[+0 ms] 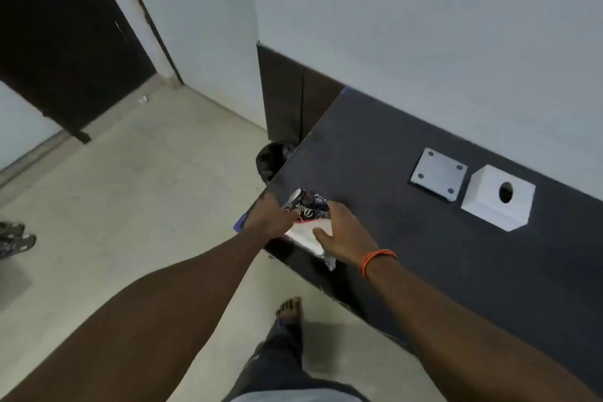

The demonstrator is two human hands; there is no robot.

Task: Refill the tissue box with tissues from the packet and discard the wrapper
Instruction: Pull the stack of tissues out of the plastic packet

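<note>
My left hand (pixel 270 222) pinches the dark end of the packet (pixel 310 228), which lies on the counter's (pixel 391 271) corner at the centre of the frame, its lower end past the edge. My right hand (pixel 349 238) rests flat on the white part, thumb pressing. A careless tug could tear it, or slide it off towards the bin (pixel 272 160). It reads "Dove".

I saw an orange thread band (pixel 378 259) at four o'clock from the right grip (pixel 347 235), dark trousers (pixel 280 365), a bare foot (pixel 290 307).
</note>
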